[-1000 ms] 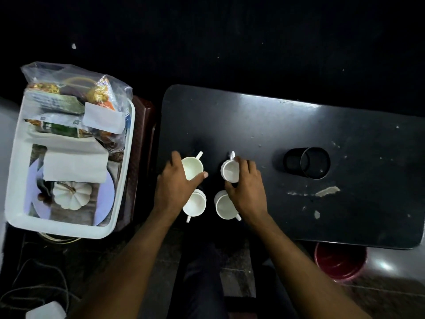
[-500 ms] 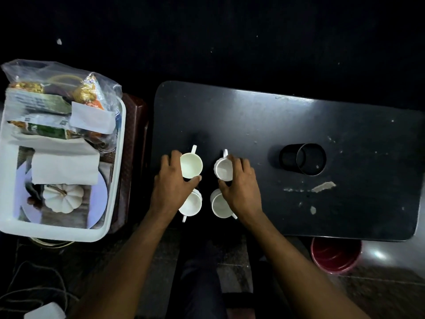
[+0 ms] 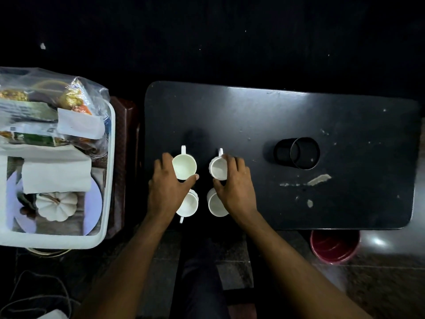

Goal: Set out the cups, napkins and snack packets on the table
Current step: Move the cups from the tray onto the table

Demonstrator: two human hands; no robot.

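- Dark rectangular table: four white handled cups sit in a tight square at its near-left.
- White plastic tub, left of table: folded napkins, snack packets; left hand nearer.
- Left hand cups far-left cup; right hand cups far-right cup.

Four small white cups stand upright in a two-by-two cluster on the near left part of the black table: the far left cup and far right cup with handles pointing away, the near left cup with its handle pointing toward the person, and the near right cup, its handle hidden. Left of the table, a white tray holds folded white napkins and snack packets in a clear bag.
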